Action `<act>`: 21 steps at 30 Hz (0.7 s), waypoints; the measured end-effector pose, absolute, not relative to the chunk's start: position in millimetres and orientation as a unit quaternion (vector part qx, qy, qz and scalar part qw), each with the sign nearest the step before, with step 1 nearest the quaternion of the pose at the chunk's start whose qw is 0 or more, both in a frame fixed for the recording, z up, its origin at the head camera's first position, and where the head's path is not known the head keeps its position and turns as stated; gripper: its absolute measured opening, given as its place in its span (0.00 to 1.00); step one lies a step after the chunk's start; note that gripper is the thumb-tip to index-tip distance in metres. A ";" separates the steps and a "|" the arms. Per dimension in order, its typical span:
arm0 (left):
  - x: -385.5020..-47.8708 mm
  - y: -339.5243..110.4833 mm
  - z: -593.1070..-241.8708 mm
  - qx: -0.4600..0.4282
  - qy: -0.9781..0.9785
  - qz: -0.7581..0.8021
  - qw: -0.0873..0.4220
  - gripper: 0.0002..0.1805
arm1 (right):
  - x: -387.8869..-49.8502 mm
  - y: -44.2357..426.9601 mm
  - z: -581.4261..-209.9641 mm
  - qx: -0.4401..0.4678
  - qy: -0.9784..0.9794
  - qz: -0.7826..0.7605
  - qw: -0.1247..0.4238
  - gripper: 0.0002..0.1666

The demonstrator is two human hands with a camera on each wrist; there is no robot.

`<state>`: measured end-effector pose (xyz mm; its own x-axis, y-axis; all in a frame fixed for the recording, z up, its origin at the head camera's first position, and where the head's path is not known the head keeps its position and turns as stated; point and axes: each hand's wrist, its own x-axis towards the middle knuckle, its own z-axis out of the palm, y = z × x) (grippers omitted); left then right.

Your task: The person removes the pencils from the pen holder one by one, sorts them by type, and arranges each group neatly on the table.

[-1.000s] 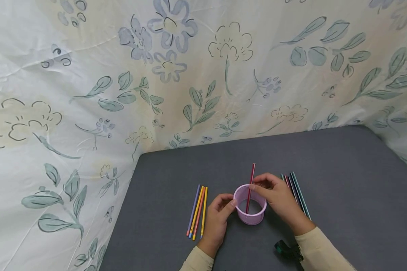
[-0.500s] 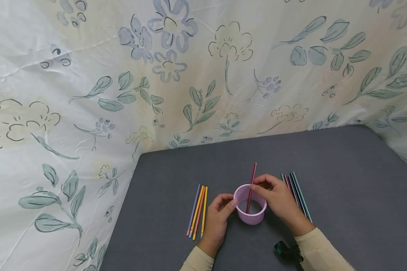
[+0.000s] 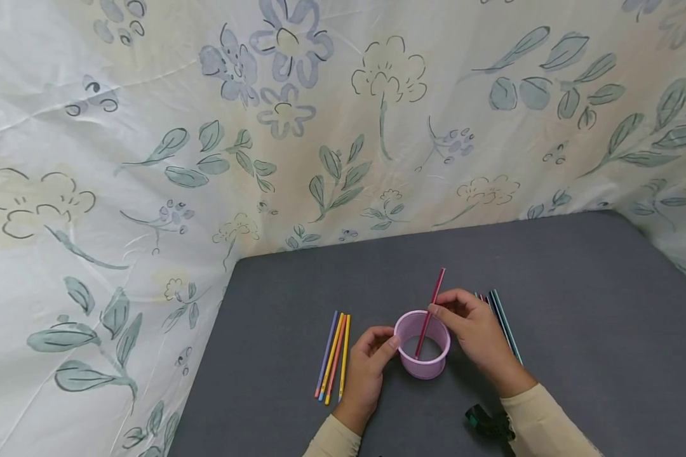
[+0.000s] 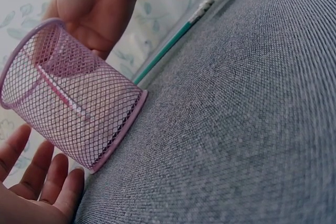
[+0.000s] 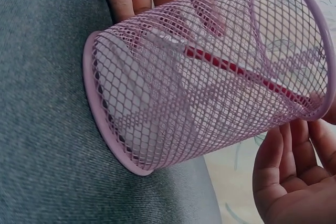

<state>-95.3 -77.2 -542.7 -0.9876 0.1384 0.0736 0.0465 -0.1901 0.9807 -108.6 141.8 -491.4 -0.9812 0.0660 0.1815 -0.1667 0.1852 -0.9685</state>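
A pink mesh pencil cup (image 3: 425, 370) stands upright on the dark grey table. My left hand (image 3: 366, 368) holds its left rim, thumb in front and fingers around the side. Between the thumb and fingers of my right hand (image 3: 480, 330) is a red pencil (image 3: 436, 293), pinched near its middle at the cup's right rim. The pencil leans to the right, its lower part inside the cup. Through the mesh in the right wrist view, the red pencil (image 5: 226, 65) shows slanting, its pale end low in the cup (image 5: 118, 153).
Left of the left hand lie several pencils, among them a purple pencil (image 3: 326, 355) and a yellow one (image 3: 345, 352). More pencils, including a teal one (image 3: 505, 327), lie partly behind the right hand. A dark strapped device (image 3: 486, 424) sits at the right wrist. Floral cloth (image 3: 331, 127) hangs behind.
My right hand has shifted slightly right, tilting the red pencil's upper end to the right. The cup and left hand have stayed nearly still.
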 end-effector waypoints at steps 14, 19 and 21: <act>-96.0 -78.1 -544.1 0.072 0.637 0.767 0.032 0.14 | -109.6 144.9 -489.3 0.035 -0.718 0.687 0.108 0.11; -95.7 -78.4 -545.1 0.073 0.639 0.765 0.032 0.14 | -108.8 145.8 -487.4 0.035 -0.691 0.714 0.108 0.12; -95.5 -78.5 -545.5 0.074 0.641 0.763 0.031 0.14 | -108.7 145.4 -486.8 0.034 -0.676 0.729 0.107 0.12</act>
<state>-95.5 -78.5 -545.5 -0.9872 0.1419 0.0723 0.0467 -0.1762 0.9832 -108.7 145.4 -486.8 -0.9747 0.1101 0.1945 -0.2023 -0.0640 -0.9772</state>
